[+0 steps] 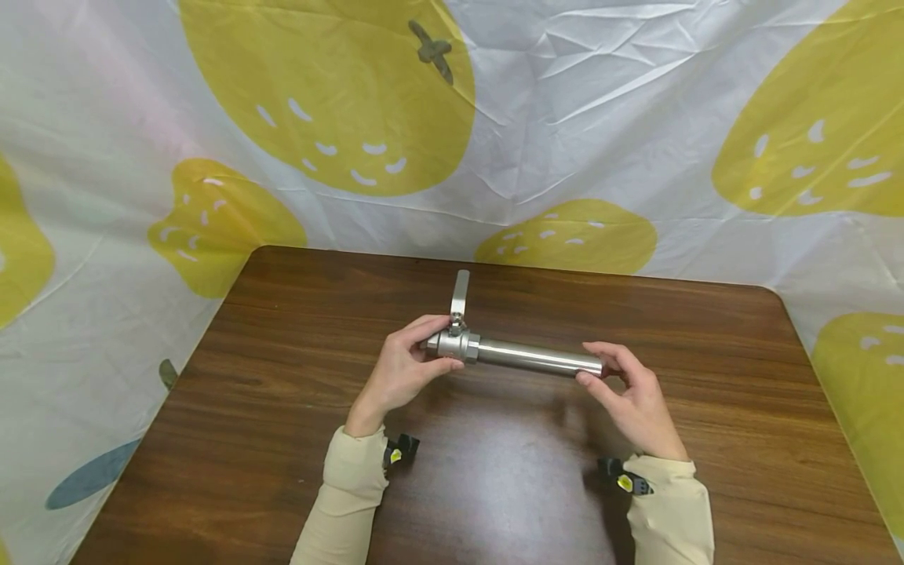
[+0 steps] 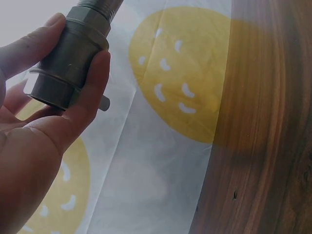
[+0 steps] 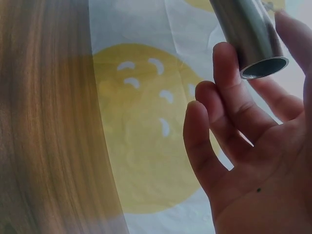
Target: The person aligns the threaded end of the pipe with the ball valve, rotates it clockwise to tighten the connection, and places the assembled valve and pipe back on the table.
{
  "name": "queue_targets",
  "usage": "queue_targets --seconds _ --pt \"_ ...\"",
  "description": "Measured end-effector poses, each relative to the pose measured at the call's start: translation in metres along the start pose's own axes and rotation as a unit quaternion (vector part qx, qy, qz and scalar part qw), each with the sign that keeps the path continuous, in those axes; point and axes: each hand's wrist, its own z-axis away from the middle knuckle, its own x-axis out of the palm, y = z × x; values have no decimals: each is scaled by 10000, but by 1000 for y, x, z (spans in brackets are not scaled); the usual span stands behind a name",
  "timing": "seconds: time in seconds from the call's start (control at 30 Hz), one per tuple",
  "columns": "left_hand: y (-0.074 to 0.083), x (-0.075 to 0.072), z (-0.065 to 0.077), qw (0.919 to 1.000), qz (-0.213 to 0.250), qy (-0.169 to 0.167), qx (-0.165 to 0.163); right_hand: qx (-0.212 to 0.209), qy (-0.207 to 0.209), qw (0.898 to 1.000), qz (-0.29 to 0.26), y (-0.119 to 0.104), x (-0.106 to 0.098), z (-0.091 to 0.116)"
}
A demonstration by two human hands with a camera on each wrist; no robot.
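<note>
A metal ball valve with a flat lever handle is held by my left hand, its thumb and fingers round the body. From the valve's hex end a smooth steel pipe runs to the right; in the left wrist view some thread shows where the two meet. My right hand pinches the pipe's far end between thumb and fingers. The right wrist view shows that end as an open, hollow mouth. Valve and pipe are held up over the table, nearly level, with the lever pointing away from me.
The brown wood-grain table lies beneath both hands. Behind it and along its sides hangs a white cloth printed with yellow fruit. Dark straps with small devices sit on both wrists.
</note>
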Motion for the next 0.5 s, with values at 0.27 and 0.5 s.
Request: queue_targets --seconds 0.27,0.5 --pt "0 -1 0 10000 7 67 -9 -343 37 9988 -354 8 1 -1" --pt "1 -1 0 9999 70 87 -19 -441 158 9982 -375 10 2 -1"
